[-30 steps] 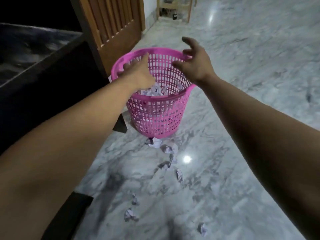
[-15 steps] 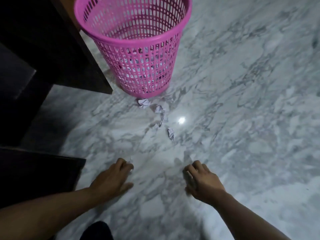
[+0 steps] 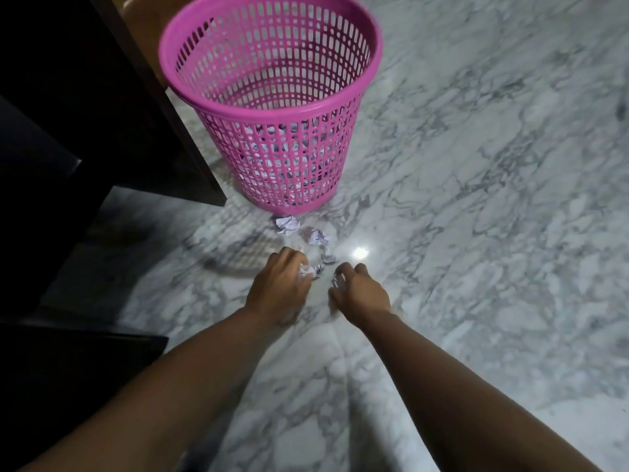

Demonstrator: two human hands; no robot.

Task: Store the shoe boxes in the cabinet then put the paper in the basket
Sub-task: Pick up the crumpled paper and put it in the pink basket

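A pink mesh basket [image 3: 357,107] stands on the marble floor, with crumpled paper visible through its lower wall. Three crumpled paper balls lie just in front of its base: one [image 3: 287,225] nearest the basket, one [image 3: 316,236] to its right, and a small one [image 3: 328,258] closer to me. My left hand [image 3: 280,289] is down at the floor, fingers curled around a crumpled paper ball [image 3: 308,270]. My right hand [image 3: 360,294] is beside it, fingertips pinching a small paper scrap [image 3: 336,281].
A dark wooden cabinet [image 3: 85,114] fills the left side, its corner close to the basket. Another dark edge [image 3: 68,352] lies low at the left. White-grey marble floor [image 3: 493,233] spreads to the right, with a bright light reflection.
Both hands moved forward along the floor toward the basket and closed on paper pieces. The camera view has risen, showing more of the basket.
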